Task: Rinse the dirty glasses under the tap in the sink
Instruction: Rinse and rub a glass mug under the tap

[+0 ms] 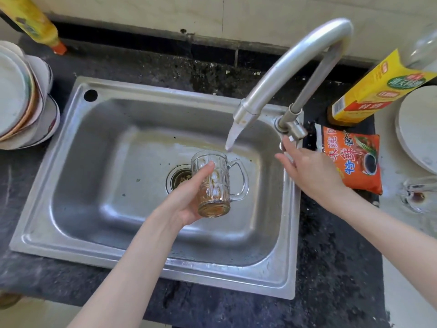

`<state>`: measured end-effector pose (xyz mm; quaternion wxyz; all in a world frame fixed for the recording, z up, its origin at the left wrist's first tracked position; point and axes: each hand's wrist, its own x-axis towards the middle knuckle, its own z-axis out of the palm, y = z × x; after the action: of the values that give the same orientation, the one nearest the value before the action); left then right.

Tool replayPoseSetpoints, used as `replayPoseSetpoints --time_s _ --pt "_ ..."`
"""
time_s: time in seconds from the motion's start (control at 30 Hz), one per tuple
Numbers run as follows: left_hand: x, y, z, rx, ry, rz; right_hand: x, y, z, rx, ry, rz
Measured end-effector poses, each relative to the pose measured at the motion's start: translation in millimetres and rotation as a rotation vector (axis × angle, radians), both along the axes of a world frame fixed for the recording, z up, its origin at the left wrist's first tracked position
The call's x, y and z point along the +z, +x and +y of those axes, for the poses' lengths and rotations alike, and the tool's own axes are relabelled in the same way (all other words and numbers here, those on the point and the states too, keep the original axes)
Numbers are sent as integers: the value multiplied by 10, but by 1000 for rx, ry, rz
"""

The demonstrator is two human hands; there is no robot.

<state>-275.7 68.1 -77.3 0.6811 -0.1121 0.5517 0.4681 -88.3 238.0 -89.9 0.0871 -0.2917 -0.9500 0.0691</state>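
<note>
1. Over the sink (pixel 71 209) basin, right above the drain (pixel 177 178), we've got the glass mug (pixel 214 183) tipped a bit, mouth up toward the spout. Brown residue sits at the bottom and streaks the inside, so it's clearly unrinsed.
2. Our left hand (pixel 186 200) grips the mug around its body, fingers curled round the far side, handle sticking out to the right.
3. Our right hand (pixel 307 169) is spread, fingers relaxed, reaching at the tap (pixel 279 74) lever at the base. It looks like the fingertips are touching it, though we can't say for sure.
4. No water visibly runs from the spout, so we'd say the step is turning the tap on. Next: work the lever, and nudge the mug slightly right so its mouth sits under the nozzle.
5. Further out on the desk (pixel 331 268): an orange sauce packet (pixel 352 159) and a yellow carton (pixel 380 88) crowd the tap base, easy to bump. Another dirty glass (pixel 418 195) waits far right, near a white plate (pixel 418 129). Stacked plates (pixel 21 95) and a yellow bottle (pixel 35 22) sit on the left, well apart.
</note>
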Motion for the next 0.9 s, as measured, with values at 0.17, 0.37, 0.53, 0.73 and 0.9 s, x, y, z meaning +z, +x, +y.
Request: replayPoseSetpoints --time_s 0.17,0.37,0.53,0.73,0.9 --pt "24 -16 55 5 16 -23 -16 -51 -69 -86 124 -268" --pt "26 56 174 72 61 -22 431 -250 -228 -203 -318 -217" --pt "29 242 233 41 149 242 364 -605 -661 -616 -1353 317" --pt "168 431 249 225 278 545 149 -761 -849 -690 -1020 562" --pt "227 294 258 155 196 496 129 -750 -877 -654 -1065 624"
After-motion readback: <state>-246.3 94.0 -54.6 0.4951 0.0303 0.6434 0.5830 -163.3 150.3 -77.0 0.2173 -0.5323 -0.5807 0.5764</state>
